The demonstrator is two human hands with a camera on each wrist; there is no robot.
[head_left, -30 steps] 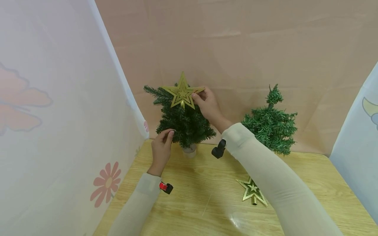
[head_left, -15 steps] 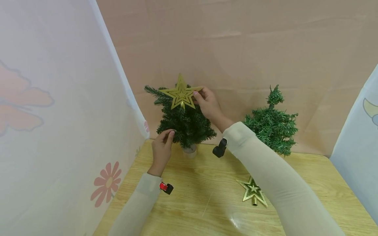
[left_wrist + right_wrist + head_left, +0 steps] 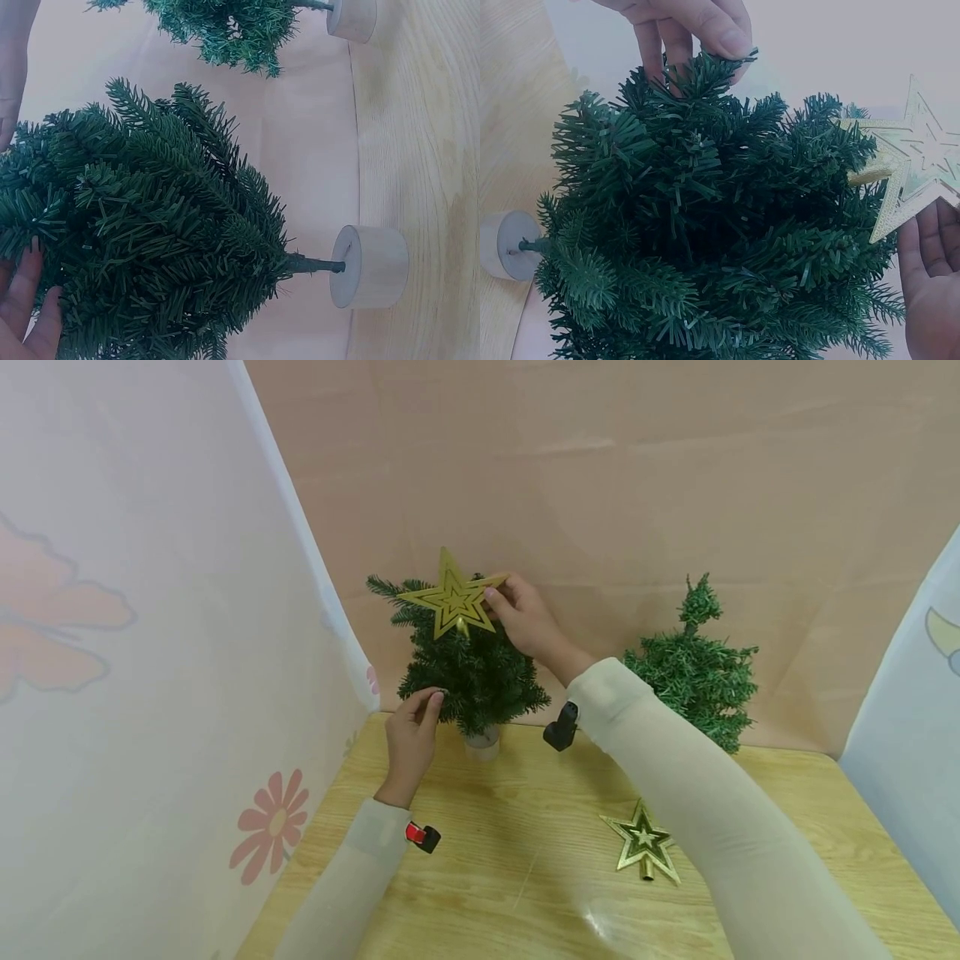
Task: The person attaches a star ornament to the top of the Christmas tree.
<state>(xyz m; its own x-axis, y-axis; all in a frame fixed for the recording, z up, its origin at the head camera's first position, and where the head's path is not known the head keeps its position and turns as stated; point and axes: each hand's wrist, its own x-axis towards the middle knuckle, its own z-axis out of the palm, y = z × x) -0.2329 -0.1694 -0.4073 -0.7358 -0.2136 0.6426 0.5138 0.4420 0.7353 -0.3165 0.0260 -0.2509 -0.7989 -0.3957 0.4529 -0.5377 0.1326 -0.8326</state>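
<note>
The left hand (image 3: 411,739) pinches a twig tip of the dark green tree (image 3: 480,685) between thumb and fingers, on the tree's left side; a light grip there looks best, since a hard pull could tip the small round base (image 3: 482,748), which stands below and to the right of those fingertips. Up and to the right of them, the gold star (image 3: 450,602) is at the tree's crown, leaning left, its socket (image 3: 866,175) among the needles; whether anything sits inside the socket cannot be told. At the star's right point, the right hand (image 3: 528,618) has its thumb in front and fingers behind, in a narrow pinch. A hold on one point probably gives little control over twist, so gripping nearer the socket may help straighten it. As for room, the flowered cloth (image 3: 187,652) rises left of the left fingers, limiting any swing that way, and the back cloth (image 3: 675,485) hangs behind both hands. Toward the person, below the fingers, the table (image 3: 525,852) offers more space, though a second gold star (image 3: 642,839) lies down and right of the right fingers, and a lighter green tree (image 3: 697,672) stands farther right.
</note>
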